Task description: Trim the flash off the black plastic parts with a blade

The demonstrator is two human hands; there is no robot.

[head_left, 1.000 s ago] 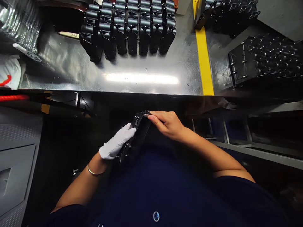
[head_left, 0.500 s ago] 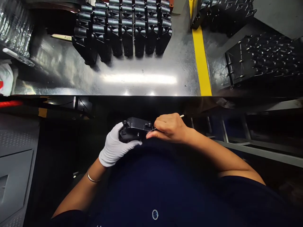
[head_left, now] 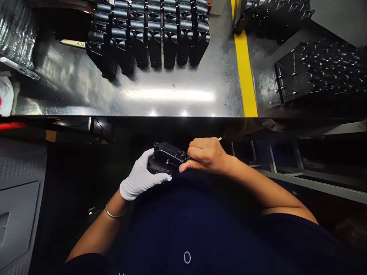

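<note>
My left hand [head_left: 140, 176], in a white glove, grips a black plastic part [head_left: 169, 153] from its left side, below the table's front edge. The part is tilted, with its right end lower. My bare right hand [head_left: 207, 154] is closed around a thin tool [head_left: 220, 139], whose pale end sticks out beyond the fist. The tool's thin dark tip reaches the right end of the black part. What kind of tool it is cannot be made out.
Rows of black parts [head_left: 155, 36] stand on the metal table [head_left: 172, 84]. Yellow tape [head_left: 246, 76] crosses the table. More black parts [head_left: 329, 68] lie at right. A pale marked tool [head_left: 75, 43] and stacked clear plastic [head_left: 17, 34] are at left.
The black part has turned in my left hand, its right end now lower. The left hand has shifted slightly to the right. My right hand has barely moved and keeps its hold.
</note>
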